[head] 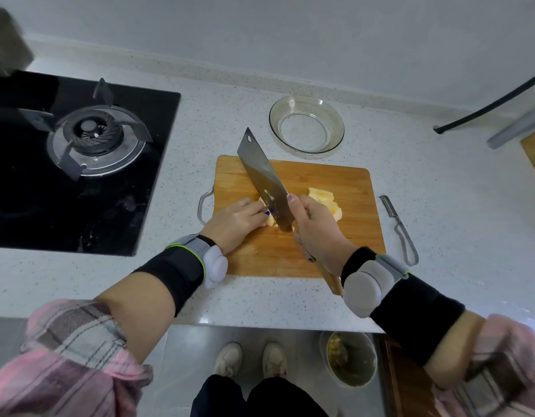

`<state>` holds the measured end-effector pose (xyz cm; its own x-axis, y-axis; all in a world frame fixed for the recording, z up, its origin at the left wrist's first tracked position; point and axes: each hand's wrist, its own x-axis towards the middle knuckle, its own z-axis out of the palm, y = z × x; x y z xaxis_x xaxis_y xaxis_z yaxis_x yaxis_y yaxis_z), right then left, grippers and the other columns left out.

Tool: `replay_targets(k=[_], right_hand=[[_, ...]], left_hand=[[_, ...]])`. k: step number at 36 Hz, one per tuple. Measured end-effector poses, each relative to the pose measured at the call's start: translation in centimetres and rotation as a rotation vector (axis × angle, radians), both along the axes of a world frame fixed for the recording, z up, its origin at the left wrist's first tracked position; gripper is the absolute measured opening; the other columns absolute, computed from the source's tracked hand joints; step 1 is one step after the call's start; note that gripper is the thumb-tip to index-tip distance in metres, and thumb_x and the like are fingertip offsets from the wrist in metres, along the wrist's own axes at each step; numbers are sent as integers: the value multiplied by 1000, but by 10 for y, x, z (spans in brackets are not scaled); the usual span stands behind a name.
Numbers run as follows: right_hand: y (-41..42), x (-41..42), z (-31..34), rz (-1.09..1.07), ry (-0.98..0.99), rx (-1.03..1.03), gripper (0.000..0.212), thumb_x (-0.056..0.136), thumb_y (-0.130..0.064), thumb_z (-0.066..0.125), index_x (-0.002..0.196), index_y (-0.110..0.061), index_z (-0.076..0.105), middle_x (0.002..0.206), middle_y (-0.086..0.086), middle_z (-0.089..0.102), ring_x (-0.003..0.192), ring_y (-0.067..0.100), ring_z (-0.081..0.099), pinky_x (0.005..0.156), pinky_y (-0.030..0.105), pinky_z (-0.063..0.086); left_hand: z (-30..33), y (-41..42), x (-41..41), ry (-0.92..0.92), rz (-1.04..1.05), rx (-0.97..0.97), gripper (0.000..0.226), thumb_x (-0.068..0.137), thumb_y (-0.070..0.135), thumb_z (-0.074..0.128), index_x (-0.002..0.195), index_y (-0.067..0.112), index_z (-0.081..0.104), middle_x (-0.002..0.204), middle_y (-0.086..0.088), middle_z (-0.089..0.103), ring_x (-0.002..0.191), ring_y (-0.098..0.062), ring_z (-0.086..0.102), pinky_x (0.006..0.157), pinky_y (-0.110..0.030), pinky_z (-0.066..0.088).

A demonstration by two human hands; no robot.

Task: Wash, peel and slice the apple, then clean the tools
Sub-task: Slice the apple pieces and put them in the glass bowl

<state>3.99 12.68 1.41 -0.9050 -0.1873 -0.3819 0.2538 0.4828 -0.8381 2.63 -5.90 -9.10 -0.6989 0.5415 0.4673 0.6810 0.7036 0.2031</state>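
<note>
— Plaid sleeves [76, 347] were closest to me, rolled back, with black bands on both wrists. What was on the board?

— Peeled apple pieces. The left hand [234, 219] lay on the cutting board [335, 182] near its left edge, fingers curled over an apple piece [270, 221] and pinning it against the side of the blade. The right hand [313, 228] was wrapped tight round the handle of the cleaver [264, 176], whose tip pointed away towards the stove [79, 164].

— Any room around it?

— Bare table lay between the board's metal loop and the stove's black edge. The glass bowl [307, 124] sat just beyond the board's far edge, and the peeler [400, 233] lay just off its right edge. The board's near edge ran close to the table's front lip.

— What couldn't you see?

— The cut itself: the blade and the right hand covered it. More apple slices [320, 195] showed beyond the right hand, partly hidden, so I couldn't count them. The handle only poked out below the wrist.
</note>
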Motion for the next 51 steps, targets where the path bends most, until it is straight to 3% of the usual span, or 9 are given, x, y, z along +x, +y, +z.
replay_targets(k=[8, 11, 17, 22, 25, 30, 43, 47, 51], right_hand=[[-8, -2, -10, 14, 13, 41, 35, 104, -46, 37, 80, -23, 49, 53, -9, 39, 39, 6, 34, 44, 26, 33], [-12, -4, -14, 16, 11, 87, 39, 103, -47, 37, 89, -14, 53, 58, -6, 41, 48, 10, 36, 49, 29, 35], [-19, -4, -20, 30, 11, 172, 45, 103, -49, 36, 95, -7, 51, 64, -1, 48, 54, 14, 42, 53, 31, 41], [-15, -5, -18, 17, 3, 129, 45, 103, -48, 37, 93, -6, 49, 59, -2, 42, 49, 15, 36, 49, 29, 36], [-15, -7, -18, 20, 0, 113, 42, 103, -48, 36, 85, -12, 46, 60, 0, 42, 49, 17, 37, 49, 30, 36], [-15, -7, -19, 10, -23, 98, 39, 102, -48, 38, 86, -15, 47, 62, 0, 42, 52, 17, 39, 49, 29, 36], [-10, -7, -12, -11, 4, 28, 38, 103, -48, 39, 86, -16, 52, 64, -1, 43, 55, 16, 41, 49, 29, 35], [-7, -9, -6, -12, 31, -1, 37, 102, -48, 40, 81, -19, 49, 61, -5, 42, 54, 15, 39, 52, 31, 32], [-5, -8, -1, 19, 33, 31, 37, 103, -47, 38, 86, -16, 50, 59, -2, 43, 49, 14, 39, 46, 27, 34]], left_hand=[[5, 1, 3, -23, 10, -10, 21, 93, 15, 44, 87, 9, 64, 95, -2, 53, 81, -20, 41, 52, -35, 51], [2, 0, 3, -45, 24, -10, 15, 92, 13, 46, 90, 11, 61, 98, 1, 44, 81, -20, 40, 51, -37, 50], [4, 3, 5, -34, 42, 30, 14, 94, 15, 49, 88, 10, 61, 91, -3, 53, 78, -21, 42, 53, -36, 49], [12, 8, 12, -196, 155, 270, 22, 90, 27, 56, 89, 7, 63, 95, 1, 56, 82, -18, 55, 65, -34, 50], [11, 11, 18, -304, 297, 451, 21, 80, 19, 74, 94, 5, 67, 98, -2, 62, 87, -12, 56, 76, -30, 48], [11, 15, 23, -371, 399, 545, 27, 75, 17, 79, 97, 5, 70, 103, -3, 66, 93, -13, 60, 85, -28, 48], [11, 22, 21, -265, 455, 323, 22, 80, 28, 72, 89, 8, 72, 93, -5, 70, 79, -26, 68, 64, -38, 57], [10, 19, 20, -177, 388, 252, 37, 86, 41, 52, 84, 9, 71, 89, -4, 69, 74, -25, 68, 54, -35, 56], [9, 18, 20, -66, 357, 155, 36, 88, 37, 49, 80, 10, 71, 87, -3, 68, 76, -22, 68, 52, -29, 54]])
